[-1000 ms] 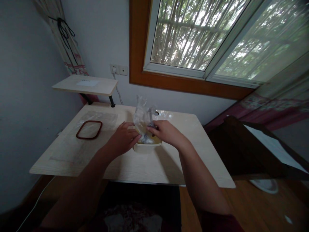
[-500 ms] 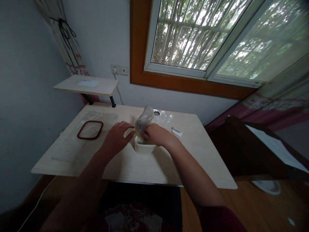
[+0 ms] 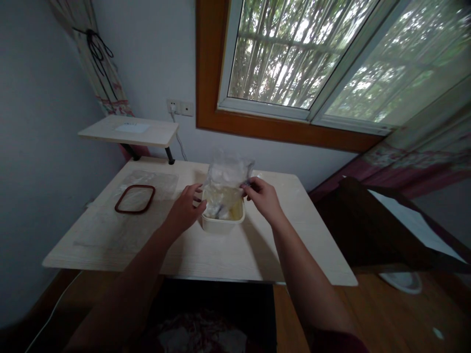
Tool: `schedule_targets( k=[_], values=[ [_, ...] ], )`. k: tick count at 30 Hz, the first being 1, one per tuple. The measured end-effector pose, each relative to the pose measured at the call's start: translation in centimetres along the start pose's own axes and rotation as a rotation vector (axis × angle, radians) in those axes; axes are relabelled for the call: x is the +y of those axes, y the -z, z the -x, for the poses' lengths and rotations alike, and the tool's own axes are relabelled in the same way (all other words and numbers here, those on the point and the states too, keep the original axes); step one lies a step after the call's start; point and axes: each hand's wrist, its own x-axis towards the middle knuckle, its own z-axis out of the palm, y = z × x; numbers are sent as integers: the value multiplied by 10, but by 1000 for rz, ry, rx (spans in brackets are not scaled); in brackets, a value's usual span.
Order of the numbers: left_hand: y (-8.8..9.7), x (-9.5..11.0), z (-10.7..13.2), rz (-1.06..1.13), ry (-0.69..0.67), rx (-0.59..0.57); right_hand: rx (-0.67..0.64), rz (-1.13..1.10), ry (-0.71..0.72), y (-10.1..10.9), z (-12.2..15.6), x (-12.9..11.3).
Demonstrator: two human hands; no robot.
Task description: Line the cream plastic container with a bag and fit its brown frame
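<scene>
A cream rectangular container (image 3: pixel 221 226) stands on the table. A clear plastic bag (image 3: pixel 228 172) rises out of it and spreads over its back rim. Something pale and yellowish lies inside, its kind unclear. My right hand (image 3: pixel 264 198) pinches the bag's edge above the right rim. At the left side of the container, my left hand (image 3: pixel 187 208) has its thumb and fingers apart; the fingertips are close to the wall, and I cannot tell whether they touch it.
A brown rounded-square ring (image 3: pixel 135 212) lies on a clear plastic sheet (image 3: pixel 103 235) at the table's left. Behind it stands a small raised shelf (image 3: pixel 162 135) with white paper on top. Right of the table (image 3: pixel 312 250) is a dark piece of furniture (image 3: pixel 368 230).
My right hand has come up and right out of the container, drawing the bag wider. More of the container's inside now shows. My left hand stays beside it.
</scene>
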Motion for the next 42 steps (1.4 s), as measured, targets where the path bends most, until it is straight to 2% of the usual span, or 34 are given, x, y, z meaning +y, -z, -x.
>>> schedule_targets(
  k=[3, 5, 9, 12, 16, 21, 25, 28, 30, 31, 32, 34, 36, 39, 42],
  values=[
    [1, -1, -6, 10, -14, 38, 82, -54, -19, 0, 0, 11],
    [7, 5, -14, -2, -89, 53, 6, -6, 32, 0, 3, 9],
    [27, 33, -40, -158, -348, 96, -237, 109, 196, 1, 13, -7],
    [38, 54, -59, -307, -531, 0, -313, 192, 281, 1, 19, -15],
    [35, 65, -68, -419, -678, -132, -330, 248, 338, 4, 22, -17],
    [25, 65, -57, -478, -733, -28, -318, 269, 390, 9, 24, -17],
    [28, 65, -53, -536, -747, 2, -318, 266, 414, 13, 27, -25],
    [31, 67, -53, -559, -717, -4, -145, 169, 467, 17, 32, -39],
    [31, 68, -51, -548, -728, 2, -7, 144, 543, 20, 36, -51],
    [31, 69, -51, -535, -741, 7, 21, 161, 587, 22, 37, -57],
    [31, 70, -50, -519, -755, 11, 8, 190, 624, 23, 38, -63],
    [31, 71, -47, -481, -767, 34, -109, 283, 650, 24, 39, -71],
    [34, 70, -44, -441, -746, 86, -231, 415, 603, 23, 40, -72],
    [49, 64, -36, -380, -726, 122, -321, 610, 523, 23, 40, -62],
    [69, 54, -22, -314, -737, 63, -397, 710, 574, 28, 43, -47]
  ],
)
